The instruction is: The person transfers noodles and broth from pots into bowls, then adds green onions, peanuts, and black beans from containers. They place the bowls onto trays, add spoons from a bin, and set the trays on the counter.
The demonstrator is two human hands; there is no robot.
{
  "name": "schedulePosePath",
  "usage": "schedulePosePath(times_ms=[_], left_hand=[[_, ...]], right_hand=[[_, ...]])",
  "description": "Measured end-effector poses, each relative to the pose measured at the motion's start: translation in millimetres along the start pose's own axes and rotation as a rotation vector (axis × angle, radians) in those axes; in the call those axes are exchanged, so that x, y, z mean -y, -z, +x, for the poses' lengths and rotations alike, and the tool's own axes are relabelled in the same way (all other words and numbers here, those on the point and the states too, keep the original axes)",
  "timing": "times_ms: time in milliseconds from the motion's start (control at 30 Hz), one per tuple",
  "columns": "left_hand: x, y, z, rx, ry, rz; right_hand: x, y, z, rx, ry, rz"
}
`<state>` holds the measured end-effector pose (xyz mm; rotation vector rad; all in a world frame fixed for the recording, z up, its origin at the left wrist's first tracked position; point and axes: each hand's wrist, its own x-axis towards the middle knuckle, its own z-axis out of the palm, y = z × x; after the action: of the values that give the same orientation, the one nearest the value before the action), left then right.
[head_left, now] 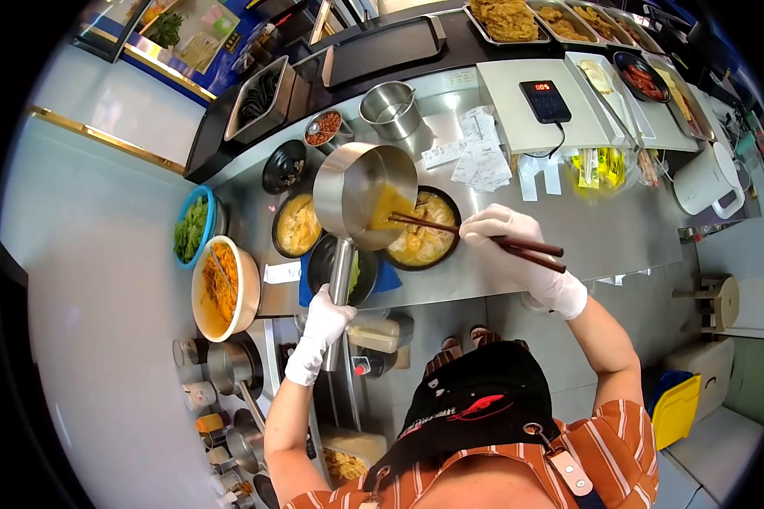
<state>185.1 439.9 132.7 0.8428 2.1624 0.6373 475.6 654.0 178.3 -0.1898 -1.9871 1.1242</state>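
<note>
Pot (338, 188) gripped by left fingers (334, 309), tilted beyond them toward bowl (416, 268); chopsticks (530, 247) pinched by right fingers (487, 222), apparently for guided pouring

Black device (545, 102), corded, red digits lit, on white ledge (505, 93). Paper slips (477, 157), overlapping, on steel counter (628, 242). Yellow packets (600, 170), bunched, below ledge. White kettle (700, 180), upright, at counter's right end. Black tray (384, 53), rectangular, at back. Pale stool (723, 303), on floor (560, 343). Yellow panel (677, 411), lower right.

My only cam's head-worn, looking forward and down over the pot (354, 191), counter just beyond it (560, 242).
</note>
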Motion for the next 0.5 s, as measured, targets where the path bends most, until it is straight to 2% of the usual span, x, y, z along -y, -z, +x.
schedulePosePath(times_ms=[67, 267, 333, 367, 433, 500], left_hand=[[-3, -1, -2, -0.022, -0.003, 0.020], [-7, -1, -3, -0.052, 0.003, 0.131], [8, -5, -1, -0.159, -0.113, 0.282], [11, -7, -4, -0.159, -0.105, 0.282], [-1, -11, -11, -0.301, -0.220, 0.485], [-16, -13, -19, -0.301, -0.188, 0.508]], right_hand=[[4, 4, 6, -0.061, -0.027, -0.051], [4, 16, 2, 0.066, -0.025, -0.044], [13, 31, -4, 0.020, -0.095, -0.050], [19, 35, -4, -0.008, -0.151, -0.006], [19, 32, -1, -0.039, -0.122, -0.017], [14, 25, 1, -0.084, -0.048, -0.017]])
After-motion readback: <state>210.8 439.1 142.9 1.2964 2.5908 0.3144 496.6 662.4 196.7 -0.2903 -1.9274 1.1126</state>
